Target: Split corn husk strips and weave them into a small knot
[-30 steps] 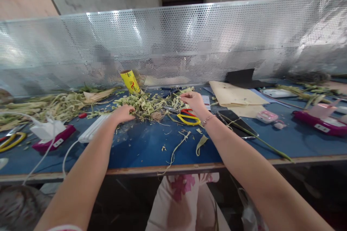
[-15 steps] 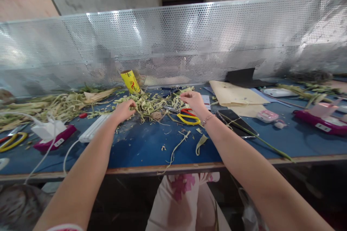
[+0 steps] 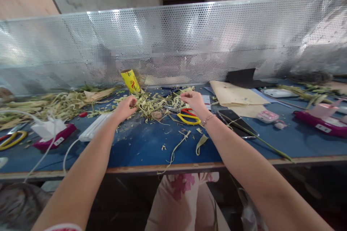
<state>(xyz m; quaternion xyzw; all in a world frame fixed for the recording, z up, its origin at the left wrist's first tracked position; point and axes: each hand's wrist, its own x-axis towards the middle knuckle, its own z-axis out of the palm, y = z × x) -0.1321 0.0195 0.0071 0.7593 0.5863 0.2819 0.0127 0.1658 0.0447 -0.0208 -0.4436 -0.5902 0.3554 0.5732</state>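
Both bare arms stretch straight out over the counter (image 3: 141, 144), elbows back past its near edge, wrists low. We see the left hand (image 3: 126, 107) knuckles-up, its fingers (image 3: 132, 101) curled shut on a tuft of the strips (image 3: 151, 103), the green heap lying between the two hands and spreading beyond the fingertips. The right hand (image 3: 193, 101), a thin bracelet at its wrist, is turned palm down, fingers (image 3: 183, 96) pinched together on strips at the heap's right edge.

Just behind the right fingers, beside the wrist, we find yellow-handled scissors (image 3: 188, 117). A small brown ball (image 3: 156, 115) sits on the heap's near side, between the hands. Just beyond the left fingers a yellow roll (image 3: 130, 81) leans toward the perforated screen (image 3: 173, 39), which closes off the whole far side. Left of the left wrist lies a white power strip (image 3: 93, 127); farther left, well apart, more husks (image 3: 54, 104) cover the counter. Right of the right wrist we note a dark phone (image 3: 237, 121), with brown paper (image 3: 233, 95) beyond it.

Open room lies on the near side of both hands: bare blue counter between the forearms, dotted with a few stray scraps, runs back to the wooden front edge (image 3: 130, 170), where one loose strip (image 3: 173, 155) trails over.
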